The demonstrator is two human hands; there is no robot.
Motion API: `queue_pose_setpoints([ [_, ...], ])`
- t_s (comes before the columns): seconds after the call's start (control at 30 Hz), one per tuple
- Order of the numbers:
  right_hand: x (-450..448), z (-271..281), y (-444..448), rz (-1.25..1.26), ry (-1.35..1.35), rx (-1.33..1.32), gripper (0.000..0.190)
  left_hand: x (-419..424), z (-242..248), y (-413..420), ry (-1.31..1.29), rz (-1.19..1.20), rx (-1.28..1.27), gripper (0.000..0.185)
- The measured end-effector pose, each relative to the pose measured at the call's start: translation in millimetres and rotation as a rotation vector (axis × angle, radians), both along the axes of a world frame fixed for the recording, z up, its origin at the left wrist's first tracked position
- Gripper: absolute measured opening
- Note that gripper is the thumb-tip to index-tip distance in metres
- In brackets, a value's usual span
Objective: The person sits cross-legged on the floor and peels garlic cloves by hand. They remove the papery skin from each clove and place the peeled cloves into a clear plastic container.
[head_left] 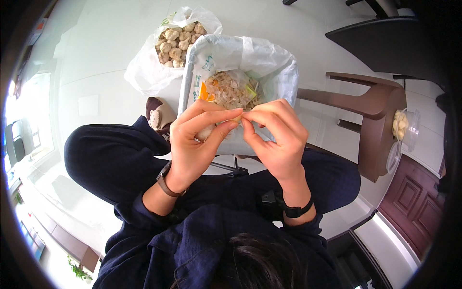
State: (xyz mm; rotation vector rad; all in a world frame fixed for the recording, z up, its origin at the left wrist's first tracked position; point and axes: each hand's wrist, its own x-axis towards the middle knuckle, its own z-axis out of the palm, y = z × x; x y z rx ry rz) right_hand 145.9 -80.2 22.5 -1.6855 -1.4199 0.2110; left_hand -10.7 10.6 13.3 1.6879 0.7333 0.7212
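Observation:
My left hand [196,139] holds a garlic clove [237,118] between thumb and index finger, and a partly hidden garlic bulb [205,133] rests against its palm under the curled fingers. My right hand [277,135] pinches the other side of the clove, its fingertips close to those of the left. Both hands are above the near side of a waste bin [269,48] lined with a whitish plastic bag. Papery garlic skins [231,88] and some orange and green wrappers lie inside the bin. Beyond its left corner, whole garlic bulbs [175,52] fill an open white plastic bag [144,74] on the floor.
To the right stands a brown plastic stool [375,141] bearing a clear tub [411,130] of peeled garlic cloves [400,124]; a clear lid [393,157] lies beside the tub. A black chair seat [386,45] is at the upper right. My knees flank the bin's near end.

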Motion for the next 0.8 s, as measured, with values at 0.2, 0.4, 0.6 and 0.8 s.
queue_pose_setpoints([
  [0.2, 0.3, 1.1, -0.6, -0.043, 0.346, -0.078, 0.017, -0.4, 0.1, -0.5, -0.056, 0.022, -0.503, 0.021],
  [0.4, 1.6, 6.9, -4.0, 0.028, 0.525, -0.192, 0.017, -2.3, -0.6, -0.1, -0.109, 0.033, -0.621, 0.016],
  [0.6, 1.9, 3.3, -5.4, 0.004, 0.61, -0.237, 0.013, -2.0, -2.0, 1.8, -0.072, 0.0, -0.574, 0.017],
  [0.8, 1.2, 4.3, -5.0, -0.064, 0.704, -0.246, 0.012, -1.2, -1.1, 3.3, -0.099, 0.016, -0.666, 0.019],
])
